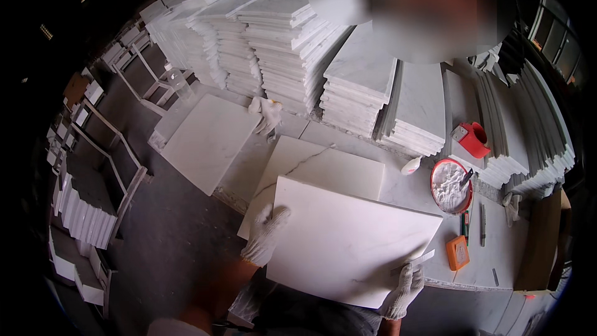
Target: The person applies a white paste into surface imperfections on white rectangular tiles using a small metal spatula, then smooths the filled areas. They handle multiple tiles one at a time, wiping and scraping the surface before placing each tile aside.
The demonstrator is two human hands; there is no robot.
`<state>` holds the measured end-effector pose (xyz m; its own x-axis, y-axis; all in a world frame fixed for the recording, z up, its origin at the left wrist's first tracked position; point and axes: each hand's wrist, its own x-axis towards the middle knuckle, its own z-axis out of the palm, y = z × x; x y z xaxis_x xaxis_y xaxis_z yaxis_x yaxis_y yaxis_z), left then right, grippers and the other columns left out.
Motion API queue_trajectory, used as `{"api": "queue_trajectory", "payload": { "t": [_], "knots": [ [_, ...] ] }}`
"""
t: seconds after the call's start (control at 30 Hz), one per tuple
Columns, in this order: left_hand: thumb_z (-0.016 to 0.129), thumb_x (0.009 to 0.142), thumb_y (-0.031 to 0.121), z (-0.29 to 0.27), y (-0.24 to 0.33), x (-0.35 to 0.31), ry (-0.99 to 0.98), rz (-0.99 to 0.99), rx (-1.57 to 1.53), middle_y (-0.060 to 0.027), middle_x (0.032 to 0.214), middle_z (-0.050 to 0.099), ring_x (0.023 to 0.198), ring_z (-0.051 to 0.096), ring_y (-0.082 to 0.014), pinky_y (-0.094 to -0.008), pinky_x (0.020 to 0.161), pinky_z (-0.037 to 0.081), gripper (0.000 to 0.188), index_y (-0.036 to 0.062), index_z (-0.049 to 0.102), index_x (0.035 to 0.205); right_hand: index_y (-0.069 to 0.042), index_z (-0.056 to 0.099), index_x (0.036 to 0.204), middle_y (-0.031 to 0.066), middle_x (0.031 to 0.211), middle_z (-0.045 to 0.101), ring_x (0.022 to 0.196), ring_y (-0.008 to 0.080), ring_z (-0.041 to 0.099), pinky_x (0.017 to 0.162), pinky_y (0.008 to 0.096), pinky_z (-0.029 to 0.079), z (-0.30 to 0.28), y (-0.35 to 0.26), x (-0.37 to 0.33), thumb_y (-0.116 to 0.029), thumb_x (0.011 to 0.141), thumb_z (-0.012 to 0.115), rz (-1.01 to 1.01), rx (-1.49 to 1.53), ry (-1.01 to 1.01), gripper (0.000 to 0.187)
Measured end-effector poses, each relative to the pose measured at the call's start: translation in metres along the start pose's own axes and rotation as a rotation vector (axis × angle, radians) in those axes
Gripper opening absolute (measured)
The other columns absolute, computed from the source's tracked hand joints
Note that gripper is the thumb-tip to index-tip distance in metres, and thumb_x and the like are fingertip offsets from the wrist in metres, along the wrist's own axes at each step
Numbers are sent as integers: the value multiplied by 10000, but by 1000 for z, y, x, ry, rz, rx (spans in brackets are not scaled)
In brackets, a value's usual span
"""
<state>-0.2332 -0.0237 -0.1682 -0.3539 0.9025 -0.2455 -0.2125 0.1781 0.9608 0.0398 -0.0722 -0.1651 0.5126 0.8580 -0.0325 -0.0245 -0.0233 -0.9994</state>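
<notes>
slab of smooth white faintly veined stone point(348, 242), tilted in front of the person, overlapping a pale rectangular slab with dark grey vein line point(329, 160). left hand in white knitted glove point(266, 238) gripping the top slab's left edge, thumb over the face. right hand in white knitted glove point(405, 289) at the lower right edge, fingers closed on a thin pale flat strip point(415, 262); whether it grips the slab too, cannot tell.

right side of pale stone worktop point(407, 194): round red-rimmed bowl point(452, 212) of white paste point(446, 188), dark-handled tool point(466, 178) standing in it; orange square-bodied tape measure point(457, 252) below; slim grey rod point(483, 225) near it. crumpled white glove point(267, 115) upper left, beside square white slab point(211, 140). tall stacks of white slabs point(283, 43) behind.
</notes>
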Motion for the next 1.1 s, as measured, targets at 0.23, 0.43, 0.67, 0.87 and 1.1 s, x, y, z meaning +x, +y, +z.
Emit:
{"api": "queue_trajectory", "payload": {
  "t": [0.23,0.43,0.67,0.87,1.1],
  "knots": [
    [660,891,66,42,-18,-55,-86,-13,-44,5,892,624,819,560,-55,-230,735,468,120,38,601,992,-70,545,900,-15,796,489,732,89,439,670,250,359,-83,14,-16,-270,954,566,-76,-7,101,208],
    [660,878,48,73,-32,-79,-255,-50,14,-4,881,634,829,555,-65,-243,751,469,125,19,606,986,-79,534,942,-31,803,448,734,82,410,668,251,343,-137,42,-36,-300,943,605,-18,165,194,232],
    [665,886,92,91,-47,-79,-327,41,152,5,851,624,793,534,-58,-244,707,456,117,15,624,964,-53,528,969,-4,773,493,691,111,437,669,270,359,-155,53,-46,-369,923,631,-44,224,206,335],
    [654,905,99,98,-61,-60,-377,-42,197,15,851,591,782,531,-55,-240,686,456,102,31,608,965,-57,603,928,-15,799,540,760,93,468,725,249,377,-134,-8,-35,-218,961,551,117,159,160,172],
    [549,967,88,56,-79,-43,-430,49,155,7,875,580,808,505,-68,-247,705,442,85,27,607,972,-10,576,945,-11,792,494,723,91,424,632,244,365,-137,2,-53,-219,968,548,90,81,243,213]
  ]
}}
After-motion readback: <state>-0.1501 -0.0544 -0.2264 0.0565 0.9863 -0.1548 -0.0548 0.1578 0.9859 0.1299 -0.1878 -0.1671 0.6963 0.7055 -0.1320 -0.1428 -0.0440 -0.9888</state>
